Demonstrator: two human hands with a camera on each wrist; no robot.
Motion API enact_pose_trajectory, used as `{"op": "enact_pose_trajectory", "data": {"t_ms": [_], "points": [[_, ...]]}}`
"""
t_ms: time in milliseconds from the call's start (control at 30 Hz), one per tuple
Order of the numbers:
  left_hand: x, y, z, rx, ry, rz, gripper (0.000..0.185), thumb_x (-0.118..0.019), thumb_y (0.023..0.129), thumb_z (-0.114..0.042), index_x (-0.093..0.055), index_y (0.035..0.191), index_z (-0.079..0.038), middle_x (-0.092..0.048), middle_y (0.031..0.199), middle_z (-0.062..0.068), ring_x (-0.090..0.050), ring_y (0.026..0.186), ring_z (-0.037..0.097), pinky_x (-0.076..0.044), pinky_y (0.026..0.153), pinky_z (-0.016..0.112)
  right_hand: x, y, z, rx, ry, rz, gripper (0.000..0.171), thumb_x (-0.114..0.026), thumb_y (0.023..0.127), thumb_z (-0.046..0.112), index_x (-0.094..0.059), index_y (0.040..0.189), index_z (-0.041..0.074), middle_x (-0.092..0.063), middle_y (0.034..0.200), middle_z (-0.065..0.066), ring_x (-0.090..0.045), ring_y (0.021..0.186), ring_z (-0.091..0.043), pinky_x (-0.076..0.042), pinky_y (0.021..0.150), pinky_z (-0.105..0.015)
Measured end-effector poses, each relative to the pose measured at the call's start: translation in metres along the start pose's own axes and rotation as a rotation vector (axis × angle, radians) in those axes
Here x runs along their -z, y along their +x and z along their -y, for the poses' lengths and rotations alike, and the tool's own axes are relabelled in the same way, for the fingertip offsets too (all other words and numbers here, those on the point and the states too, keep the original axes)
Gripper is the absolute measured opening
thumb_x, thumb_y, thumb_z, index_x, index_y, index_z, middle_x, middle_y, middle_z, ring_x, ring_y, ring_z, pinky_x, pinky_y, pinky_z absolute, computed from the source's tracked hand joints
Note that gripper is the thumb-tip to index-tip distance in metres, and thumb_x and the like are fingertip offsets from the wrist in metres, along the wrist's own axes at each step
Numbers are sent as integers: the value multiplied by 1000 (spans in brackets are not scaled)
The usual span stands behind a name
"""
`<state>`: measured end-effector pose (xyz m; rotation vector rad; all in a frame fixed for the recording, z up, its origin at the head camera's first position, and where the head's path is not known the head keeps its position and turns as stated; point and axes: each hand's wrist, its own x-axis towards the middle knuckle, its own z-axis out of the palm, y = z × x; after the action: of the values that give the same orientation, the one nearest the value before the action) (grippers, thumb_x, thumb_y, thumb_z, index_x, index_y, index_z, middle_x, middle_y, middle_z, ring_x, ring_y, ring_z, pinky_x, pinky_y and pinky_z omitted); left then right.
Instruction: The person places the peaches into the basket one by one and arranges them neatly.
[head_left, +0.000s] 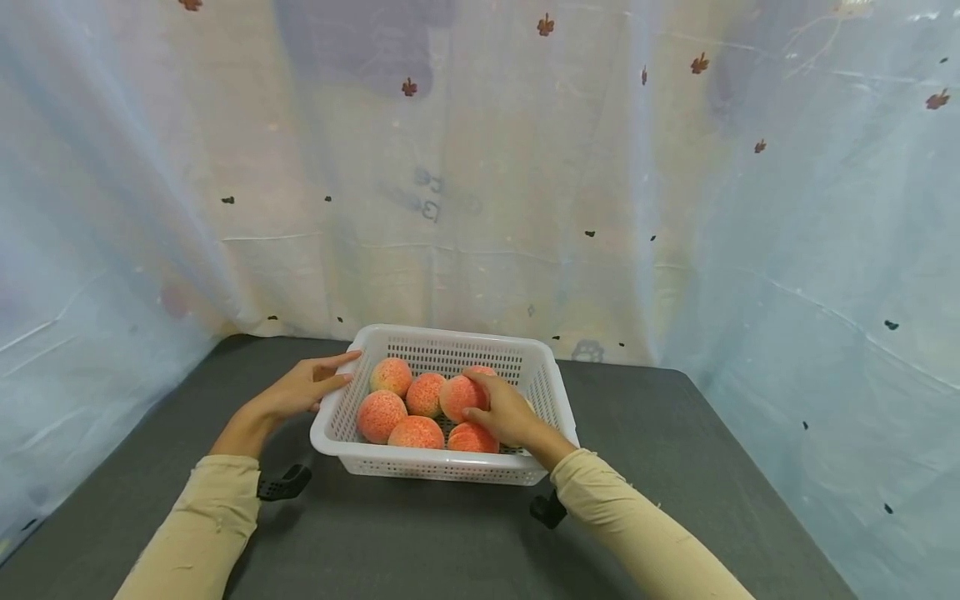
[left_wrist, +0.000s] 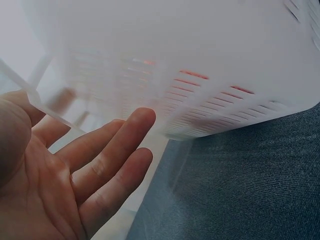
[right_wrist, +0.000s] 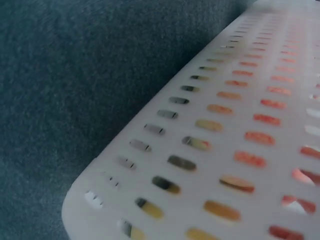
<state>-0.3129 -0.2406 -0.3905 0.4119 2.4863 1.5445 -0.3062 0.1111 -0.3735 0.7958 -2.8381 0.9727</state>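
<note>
1. The right hand [head_left: 504, 410] reaches inside the white basket [head_left: 341, 417], its grip curled over an orange-pink peach [head_left: 461, 397]; thumb and fingers wrap the fruit's right side
2. Just below that hand lies another peach [head_left: 471, 439], and a little of one more shows above its fingers, near the basket's far wall
3. To the left of the right hand three more peaches sit in the basket: one right beside the held fruit [head_left: 425, 393], one at the far left [head_left: 391, 376], one at the near left [head_left: 381, 416]; a further one [head_left: 416, 433] lies along the near wall
4. The left hand [head_left: 307, 388] rests against the outside of the basket's left rim, fingers straight and relaxed; its grip closes on nothing. In the left wrist view the open palm [left_wrist: 65, 180] lies beside the slotted wall [left_wrist: 210, 110], fingertips touching or almost touching it
5. The right wrist view shows only the basket's slotted side [right_wrist: 215, 150] with orange showing through the holes
6. The basket stands on a dark grey desk [head_left: 675, 467], between the two beige sleeves [head_left: 202, 525]
7. Beyond the desk hangs a pale sheer curtain [head_left: 480, 167] dotted with small leaf shapes
</note>
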Motion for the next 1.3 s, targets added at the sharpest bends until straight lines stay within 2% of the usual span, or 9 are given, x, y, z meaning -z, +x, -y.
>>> {"op": "enact_pose_trajectory", "data": {"t_ms": [233, 433, 567, 733, 1133, 1300], "points": [[1, 0, 1, -5, 9, 0, 64, -54, 106, -33, -25, 162, -17, -37, 156, 33, -69, 107, 24, -62, 78, 40, -3, -2, 3, -34, -37, -63, 55, -75, 91, 13, -54, 141, 6, -56, 138, -18, -57, 124, -34, -48, 105, -54], [1, -1, 0, -4, 14, -2, 64, -53, 106, -33, -25, 162, -18, -37, 156, 33, -69, 106, 24, -62, 77, 39, -1, -2, 3, -1, -42, -11, 56, -74, 93, 16, -53, 144, 9, -53, 142, -21, -58, 124, -36, -49, 104, -55], [1, -1, -2, -1, 15, -1, 64, -53, 107, -33, -25, 162, -19, -37, 156, 33, -69, 106, 23, -62, 77, 39, 1, -3, 0, 3, 27, 26, 59, -71, 95, 19, -49, 149, 9, -49, 147, -20, -53, 131, -36, -46, 109, -55], [1, -1, -2, -4, 16, 3, 64, -53, 106, -34, -25, 162, -18, -37, 156, 33, -69, 106, 23, -62, 77, 39, 1, -3, -4, -13, 133, 25, 62, -69, 97, 20, -43, 151, 7, -44, 156, -16, -47, 141, -34, -41, 114, -56], [3, -3, 1, 26, 44, -27, 66, -54, 105, -40, -26, 162, -20, -40, 156, 30, -68, 104, 19, -61, 77, 37, 15, -8, -5, 14, 220, 47, 53, -65, 98, 18, -50, 148, 11, -50, 151, -18, -51, 129, -43, -43, 106, -63], [2, -2, 0, -6, 18, 0, 65, -53, 106, -36, -25, 162, -19, -38, 156, 32, -69, 106, 22, -61, 77, 38, 22, -11, -11, 35, 220, 68, 51, -62, 101, 18, -49, 149, 5, -48, 153, -18, -51, 129, -43, -43, 106, -63]]}}
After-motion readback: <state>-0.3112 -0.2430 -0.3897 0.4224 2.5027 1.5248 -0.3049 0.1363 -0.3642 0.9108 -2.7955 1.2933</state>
